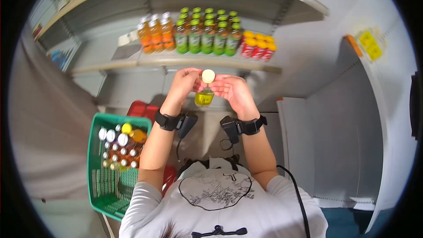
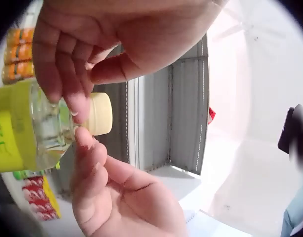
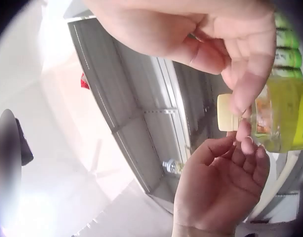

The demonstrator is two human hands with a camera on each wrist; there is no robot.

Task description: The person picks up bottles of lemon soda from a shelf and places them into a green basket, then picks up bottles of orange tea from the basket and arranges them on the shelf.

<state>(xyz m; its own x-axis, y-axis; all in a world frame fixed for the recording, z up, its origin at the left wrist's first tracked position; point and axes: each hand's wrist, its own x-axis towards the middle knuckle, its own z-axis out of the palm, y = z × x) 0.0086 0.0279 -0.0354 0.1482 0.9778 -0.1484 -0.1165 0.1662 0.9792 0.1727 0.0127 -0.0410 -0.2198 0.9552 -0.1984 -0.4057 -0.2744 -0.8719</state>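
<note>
Both L hand & R hand holding btl, bent fingertips pinching neck from opp. sides, below cap.

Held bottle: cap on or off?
On: the cream cap sits over the neck of the yellow-labelled bottle. How tight it is, I cannot tell.

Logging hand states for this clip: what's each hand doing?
Left hand: fingers curled, holding the bottle at its neck.
Right hand: holding the same bottle's neck.
</note>
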